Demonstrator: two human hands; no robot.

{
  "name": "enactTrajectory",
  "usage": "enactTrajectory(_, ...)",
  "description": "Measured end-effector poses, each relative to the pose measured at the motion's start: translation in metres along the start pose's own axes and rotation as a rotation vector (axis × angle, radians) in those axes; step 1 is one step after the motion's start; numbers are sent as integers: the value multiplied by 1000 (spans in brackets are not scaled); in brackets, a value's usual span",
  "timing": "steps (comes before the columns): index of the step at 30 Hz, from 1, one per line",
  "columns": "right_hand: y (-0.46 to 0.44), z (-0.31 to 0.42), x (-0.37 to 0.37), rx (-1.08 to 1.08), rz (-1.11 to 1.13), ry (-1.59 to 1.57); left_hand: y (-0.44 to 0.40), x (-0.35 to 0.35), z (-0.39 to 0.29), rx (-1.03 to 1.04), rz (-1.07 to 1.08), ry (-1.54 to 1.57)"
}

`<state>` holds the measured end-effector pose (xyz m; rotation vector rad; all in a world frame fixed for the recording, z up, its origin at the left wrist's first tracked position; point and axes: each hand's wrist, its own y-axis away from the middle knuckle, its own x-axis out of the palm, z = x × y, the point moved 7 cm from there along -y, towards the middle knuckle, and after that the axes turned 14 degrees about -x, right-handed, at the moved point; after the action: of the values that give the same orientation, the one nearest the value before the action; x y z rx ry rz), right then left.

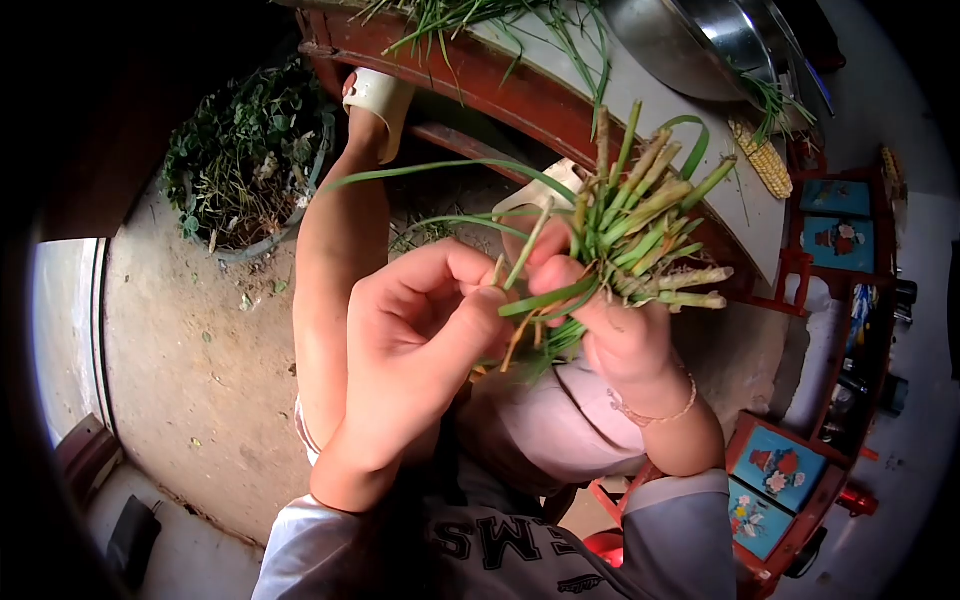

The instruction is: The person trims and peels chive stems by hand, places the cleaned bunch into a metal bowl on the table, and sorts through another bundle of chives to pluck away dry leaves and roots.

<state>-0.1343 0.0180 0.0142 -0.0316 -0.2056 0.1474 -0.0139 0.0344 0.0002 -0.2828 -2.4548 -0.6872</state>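
My right hand [620, 335], with a thin bracelet at its wrist, is closed round a bunch of garlic chives [650, 220]. The pale stalk ends fan out up and to the right, and some green leaves hang below the fist. Beside it, my left hand [415, 335] pinches a single chive stalk [530, 245] between thumb and fingertips. That stalk stands apart from the bunch, close to the right fingers. Long green leaves curve away to the left, above the left hand. A dry, brownish strip [515, 345] dangles between the two hands.
A low red-edged table [560, 100] is ahead, bearing loose greens [450, 20], a metal bowl [700, 45] and a corn cob [762, 160]. At the left, a basin [245, 165] holds leafy scraps. Red cabinets with blue painted panels [778, 468] stand at right.
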Motion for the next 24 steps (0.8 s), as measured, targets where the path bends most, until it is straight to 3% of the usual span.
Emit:
enactTrajectory(6, -3, 3, 6, -157, 60, 78, 0, 3, -3, 61, -5, -36)
enactTrajectory(8, 0, -4, 2, -15, -43, -60, 0, 2, -5, 74, 1, -10)
enactTrajectory(12, -2, -10, 13, 140, 188, -203, 1, 6, -1, 26, 104, -8)
enactTrajectory(16, -5, -9, 16, 9, 325, -145, 4, 3, -2, 26, 24, -10)
enactTrajectory(18, -1, -17, 14, 133, 286, -166, 5, 3, -1, 8, 13, -40)
enactTrajectory(21, -14, -4, 19, -145, 404, -65, 6, 3, 0, -7, 3, -69)
enactTrajectory(22, -13, -3, 21, -145, 405, -63, 7, 5, -4, 68, -9, -148)
enactTrajectory(24, -11, 0, 15, -160, 258, 27, 6, 6, -7, 143, -20, -225)
